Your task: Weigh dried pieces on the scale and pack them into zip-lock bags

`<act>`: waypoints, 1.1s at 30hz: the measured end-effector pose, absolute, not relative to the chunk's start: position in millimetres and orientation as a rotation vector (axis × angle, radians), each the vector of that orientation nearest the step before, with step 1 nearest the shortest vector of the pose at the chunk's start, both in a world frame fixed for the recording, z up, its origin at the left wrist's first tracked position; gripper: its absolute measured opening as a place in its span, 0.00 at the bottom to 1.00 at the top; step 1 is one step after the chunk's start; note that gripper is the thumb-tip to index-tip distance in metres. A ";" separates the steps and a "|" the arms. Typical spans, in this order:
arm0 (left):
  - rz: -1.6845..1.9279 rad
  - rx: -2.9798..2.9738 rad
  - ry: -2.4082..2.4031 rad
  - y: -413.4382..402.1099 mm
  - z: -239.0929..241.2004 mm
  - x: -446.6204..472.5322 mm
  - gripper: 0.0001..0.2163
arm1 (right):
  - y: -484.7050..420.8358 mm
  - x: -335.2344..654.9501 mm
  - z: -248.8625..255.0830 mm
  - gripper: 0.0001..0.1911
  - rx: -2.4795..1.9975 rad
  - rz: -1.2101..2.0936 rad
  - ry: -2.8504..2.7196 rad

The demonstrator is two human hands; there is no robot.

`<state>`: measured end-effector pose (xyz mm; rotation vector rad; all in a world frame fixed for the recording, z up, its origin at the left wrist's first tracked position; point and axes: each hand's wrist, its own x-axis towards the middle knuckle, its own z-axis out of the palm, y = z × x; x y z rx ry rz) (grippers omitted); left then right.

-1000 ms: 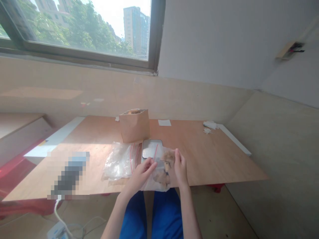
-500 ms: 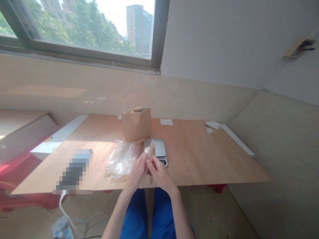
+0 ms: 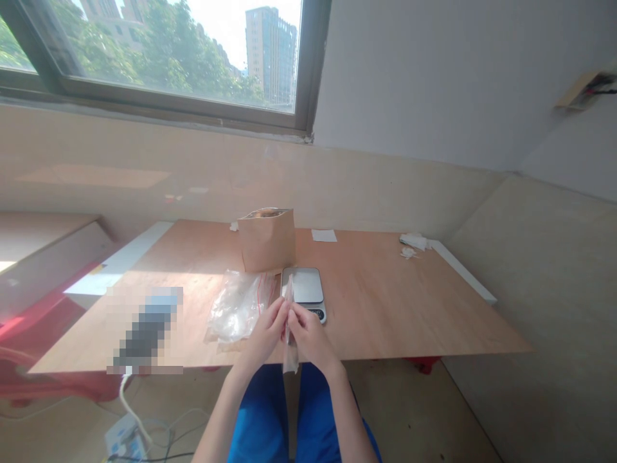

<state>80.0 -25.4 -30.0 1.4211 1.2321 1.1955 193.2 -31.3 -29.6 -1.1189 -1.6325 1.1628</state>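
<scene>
Sunlit plywood counter (image 3: 409, 308) beneath a window (image 3: 159, 58), with a digital scale (image 3: 303, 286) at twelve o'clock.
The left hand (image 3: 263, 331) and right hand (image 3: 311, 339) pinched a thin clear plastic bag (image 3: 290, 359) upright at the near edge; it looked light, limp and slippery, best held by its top edge.

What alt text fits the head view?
The left hand and right hand hold a clear bag upright, edge-on, at the near edge of a wooden table. Just beyond are a scale, a second clear bag and a paper bag, below a window.
</scene>
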 end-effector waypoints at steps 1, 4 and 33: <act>1.186 1.440 1.225 -25.6 -30.1 81.1 0.15 | -31.0 191.1 -31.2 0.15 -1.125 1.147 -1.608; 1.182 1.477 1.226 -25.4 -31.3 83.2 0.14 | -28.2 188.3 -35.5 0.16 -1.151 1.080 -1.560; 1.398 0.440 0.897 -25.6 -53.9 101.7 0.18 | -23.6 221.1 -21.4 0.04 -1.273 0.576 -1.418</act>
